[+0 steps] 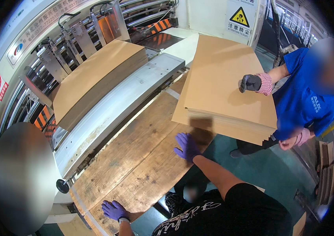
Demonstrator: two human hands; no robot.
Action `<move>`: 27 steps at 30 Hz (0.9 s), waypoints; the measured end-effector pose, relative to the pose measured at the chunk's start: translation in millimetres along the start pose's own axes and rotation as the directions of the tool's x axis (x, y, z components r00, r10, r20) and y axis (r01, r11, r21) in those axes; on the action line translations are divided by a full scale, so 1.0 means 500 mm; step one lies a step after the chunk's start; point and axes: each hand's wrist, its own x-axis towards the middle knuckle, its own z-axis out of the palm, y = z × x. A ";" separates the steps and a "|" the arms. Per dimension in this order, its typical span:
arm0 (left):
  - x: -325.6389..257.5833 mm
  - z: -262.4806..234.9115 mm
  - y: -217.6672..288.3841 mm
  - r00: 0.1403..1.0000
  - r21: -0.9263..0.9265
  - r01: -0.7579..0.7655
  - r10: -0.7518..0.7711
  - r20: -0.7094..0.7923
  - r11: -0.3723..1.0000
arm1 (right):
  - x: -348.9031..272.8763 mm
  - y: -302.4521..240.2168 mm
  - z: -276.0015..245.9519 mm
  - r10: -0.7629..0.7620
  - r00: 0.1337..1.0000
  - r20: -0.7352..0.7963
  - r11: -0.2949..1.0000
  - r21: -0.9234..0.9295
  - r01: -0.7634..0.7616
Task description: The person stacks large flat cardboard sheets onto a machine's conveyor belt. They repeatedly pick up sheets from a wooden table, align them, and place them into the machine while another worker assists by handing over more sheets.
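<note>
Both my hands wear purple gloves and rest on a worn wooden tabletop (135, 169). My left hand (114, 210) lies at the table's near left end with its fingers spread, holding nothing. Farther right, my right hand (186, 146) is laid on the wood with fingers apart, also without anything in it. Just beyond the right hand stands a tall stack of brown cardboard sheets (230, 74), its lower sheets jutting out toward the left. A second cardboard stack (100, 70) sits in the machine at the upper left, away from both hands.
A metal ledge (123, 106) runs between the table and the machine's rollers (143, 11). A black round knob (62, 186) sticks out at its near end. At the right stands a co-worker in a blue shirt (304, 94), one gloved hand (250, 83) over the right stack.
</note>
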 end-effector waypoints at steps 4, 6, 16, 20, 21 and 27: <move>0.006 0.010 -0.003 1.000 0.018 0.017 -0.017 0.013 1.000 | 0.010 -0.006 -0.011 0.027 0.999 0.042 1.000 -0.012 -0.026; 0.008 0.014 -0.002 1.000 0.016 0.020 -0.020 0.009 1.000 | 0.009 -0.005 -0.012 0.026 0.999 0.037 0.999 -0.030 -0.025; 0.005 0.020 -0.008 0.999 -0.018 0.000 0.000 -0.037 1.000 | 0.007 -0.009 -0.011 -0.016 1.000 -0.026 0.999 -0.044 0.015; 0.008 0.011 0.003 1.000 -0.013 0.003 -0.003 -0.012 1.000 | 0.000 -0.001 -0.010 0.001 0.999 -0.032 1.000 -0.026 -0.002; 0.007 0.010 0.009 1.000 0.001 -0.012 0.012 -0.011 1.000 | -0.008 0.004 -0.010 0.018 0.999 -0.030 1.000 -0.022 -0.019; 0.094 0.075 -0.063 0.996 -0.041 -0.013 0.016 0.083 0.999 | 0.006 -0.034 0.007 0.062 0.998 -0.014 0.998 -0.009 -0.062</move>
